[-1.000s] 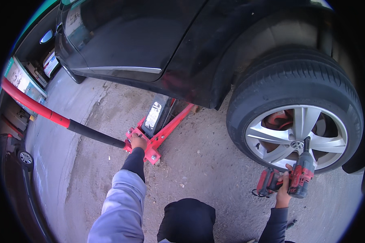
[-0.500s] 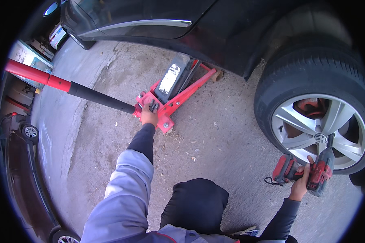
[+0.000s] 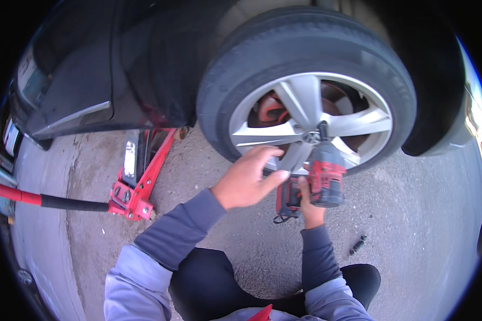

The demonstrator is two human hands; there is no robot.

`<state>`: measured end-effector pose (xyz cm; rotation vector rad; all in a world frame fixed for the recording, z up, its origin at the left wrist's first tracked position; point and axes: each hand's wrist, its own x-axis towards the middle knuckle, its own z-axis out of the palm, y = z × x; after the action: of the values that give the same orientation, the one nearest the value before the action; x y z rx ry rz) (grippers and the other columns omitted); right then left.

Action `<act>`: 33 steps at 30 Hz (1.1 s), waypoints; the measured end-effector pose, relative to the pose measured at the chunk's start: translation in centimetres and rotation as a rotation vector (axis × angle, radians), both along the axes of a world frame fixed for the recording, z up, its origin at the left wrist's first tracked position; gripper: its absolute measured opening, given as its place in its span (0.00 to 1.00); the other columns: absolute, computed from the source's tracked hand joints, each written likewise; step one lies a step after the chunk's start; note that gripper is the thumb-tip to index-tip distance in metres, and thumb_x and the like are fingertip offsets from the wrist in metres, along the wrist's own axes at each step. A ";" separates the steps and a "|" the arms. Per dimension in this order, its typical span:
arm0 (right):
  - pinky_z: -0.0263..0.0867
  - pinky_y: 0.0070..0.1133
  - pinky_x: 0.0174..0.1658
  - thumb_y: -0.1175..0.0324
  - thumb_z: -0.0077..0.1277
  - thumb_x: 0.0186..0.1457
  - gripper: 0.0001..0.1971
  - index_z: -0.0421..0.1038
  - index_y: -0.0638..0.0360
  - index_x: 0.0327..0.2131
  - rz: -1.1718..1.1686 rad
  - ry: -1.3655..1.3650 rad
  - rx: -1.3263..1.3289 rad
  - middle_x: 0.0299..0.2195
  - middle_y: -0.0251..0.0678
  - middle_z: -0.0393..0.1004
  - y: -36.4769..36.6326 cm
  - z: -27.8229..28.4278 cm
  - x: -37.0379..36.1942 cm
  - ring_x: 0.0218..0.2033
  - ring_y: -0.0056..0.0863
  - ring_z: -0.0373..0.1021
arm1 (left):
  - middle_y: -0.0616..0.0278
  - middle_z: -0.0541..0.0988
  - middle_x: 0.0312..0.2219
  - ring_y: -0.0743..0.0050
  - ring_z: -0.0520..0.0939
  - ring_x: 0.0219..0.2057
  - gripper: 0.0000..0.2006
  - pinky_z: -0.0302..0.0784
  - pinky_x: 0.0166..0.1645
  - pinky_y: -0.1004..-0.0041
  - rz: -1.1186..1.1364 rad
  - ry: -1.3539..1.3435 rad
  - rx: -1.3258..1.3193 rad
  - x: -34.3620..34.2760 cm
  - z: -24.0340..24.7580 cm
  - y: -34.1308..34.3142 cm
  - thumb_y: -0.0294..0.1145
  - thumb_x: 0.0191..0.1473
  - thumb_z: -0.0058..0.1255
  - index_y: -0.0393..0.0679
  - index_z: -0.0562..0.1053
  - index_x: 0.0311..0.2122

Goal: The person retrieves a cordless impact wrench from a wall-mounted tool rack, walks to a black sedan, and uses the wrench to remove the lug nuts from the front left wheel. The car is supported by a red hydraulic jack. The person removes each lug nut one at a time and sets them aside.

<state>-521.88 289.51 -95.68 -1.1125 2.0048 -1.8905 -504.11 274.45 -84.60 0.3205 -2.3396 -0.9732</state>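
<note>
My right hand [image 3: 310, 206] grips the handle of a red and black cordless impact wrench [image 3: 328, 174]. Its dark socket [image 3: 323, 131] reaches the silver wheel rim [image 3: 356, 122] beside the centre cap; whether it sits on a bolt I cannot tell. My left hand [image 3: 249, 179] is in the air just left of the wrench, thumb and fingers apart, holding nothing. Behind it is the lower part of the wheel, whose black tyre [image 3: 305, 45] is on the dark car [image 3: 155, 64]. A reddish brake caliper [image 3: 271, 108] shows between the spokes.
To the left, a red floor jack [image 3: 131, 198] reaches under the car's side, its long handle [image 3: 75, 203] pointing left. A small dark cylindrical piece, perhaps a socket [image 3: 358, 244], lies on the concrete ground [image 3: 401, 230] at the right. My knees are close below my arms.
My left hand has left the jack and come over beside the wrench. The view has swung right, bringing the wheel to the middle. The wrench is still at the wheel in my right hand.
</note>
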 end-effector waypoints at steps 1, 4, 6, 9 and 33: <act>0.65 0.38 0.60 0.68 0.60 0.60 0.20 0.74 0.61 0.54 -0.017 0.101 -0.067 0.52 0.41 0.76 -0.2 0.2 0.0 0.55 0.38 0.72 | 0.39 0.75 0.55 0.44 0.75 0.59 0.30 0.68 0.64 0.57 -0.034 -0.032 0.014 -3.4 1.1 1.9 0.46 0.61 0.58 0.30 0.69 0.57; 0.63 0.39 0.62 0.65 0.63 0.57 0.36 0.60 0.61 0.66 0.006 -0.043 -0.105 0.57 0.44 0.73 -0.4 1.0 0.1 0.59 0.37 0.70 | 0.31 0.67 0.60 0.35 0.67 0.64 0.38 0.61 0.69 0.54 0.036 -0.034 0.110 -10.3 2.7 6.6 0.46 0.57 0.61 0.26 0.63 0.63; 0.60 0.38 0.65 0.66 0.63 0.57 0.39 0.54 0.61 0.67 -0.044 -0.010 -0.085 0.61 0.46 0.68 -0.3 1.4 0.2 0.62 0.38 0.66 | 0.29 0.64 0.62 0.33 0.64 0.66 0.47 0.59 0.70 0.54 0.104 -0.058 0.086 -12.3 3.1 8.0 0.47 0.50 0.67 0.25 0.58 0.66; 0.55 0.38 0.67 0.66 0.65 0.56 0.45 0.47 0.60 0.70 0.035 -0.119 -0.119 0.65 0.47 0.62 0.5 1.6 0.1 0.66 0.40 0.62 | 0.29 0.62 0.64 0.35 0.63 0.67 0.54 0.60 0.71 0.56 0.193 -0.214 0.077 -12.8 3.6 8.7 0.48 0.41 0.73 0.25 0.58 0.67; 0.72 0.32 0.54 0.66 0.69 0.48 0.51 0.45 0.55 0.70 0.025 -0.158 -0.149 0.53 0.52 0.77 1.6 2.6 -0.6 0.52 0.48 0.78 | 0.57 0.76 0.48 0.69 0.81 0.47 0.40 0.81 0.53 0.67 -0.042 0.061 1.004 -13.6 3.1 7.5 0.20 0.50 0.66 0.40 0.61 0.67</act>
<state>-522.52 291.10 -93.12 -0.9810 1.7845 -2.0728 -517.70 281.92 -81.49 0.5996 -1.6268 -2.0825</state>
